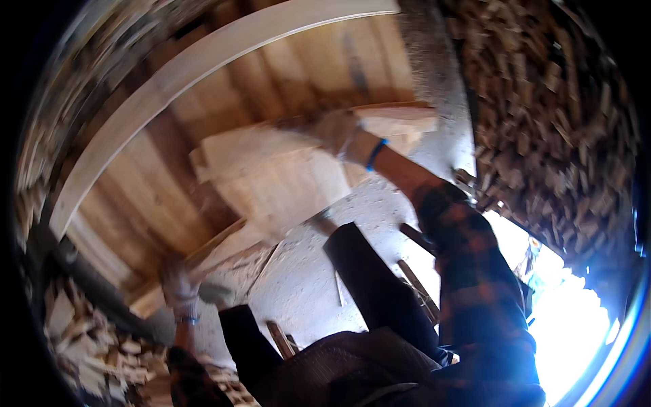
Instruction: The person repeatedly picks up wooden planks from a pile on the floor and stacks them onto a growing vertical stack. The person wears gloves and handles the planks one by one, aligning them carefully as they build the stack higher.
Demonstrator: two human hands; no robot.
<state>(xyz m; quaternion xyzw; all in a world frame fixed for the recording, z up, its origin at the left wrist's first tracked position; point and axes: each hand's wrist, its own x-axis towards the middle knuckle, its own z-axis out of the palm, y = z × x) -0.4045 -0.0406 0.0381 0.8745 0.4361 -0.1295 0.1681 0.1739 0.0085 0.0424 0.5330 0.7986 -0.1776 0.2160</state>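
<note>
The right hand (337, 132) was blurred, its fingers indistinct against the wooden board (285, 180); the left hand (178, 283) was smeared too, its grip unclear. Glare (569, 332) washed out the lower right, and the lower edge cut off the left sleeve (193, 380).

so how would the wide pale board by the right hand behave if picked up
The board looks like bare wood, so it's probably stiff. Its broad, flat shape suggests it would slide rather than roll.

Got two pale-gloved hands (344, 136), two dark plaid sleeves (475, 258), two dark trouser legs (369, 271), one long pale wooden strip (159, 90), and way too many brown wood sticks (542, 129) to count.
</note>
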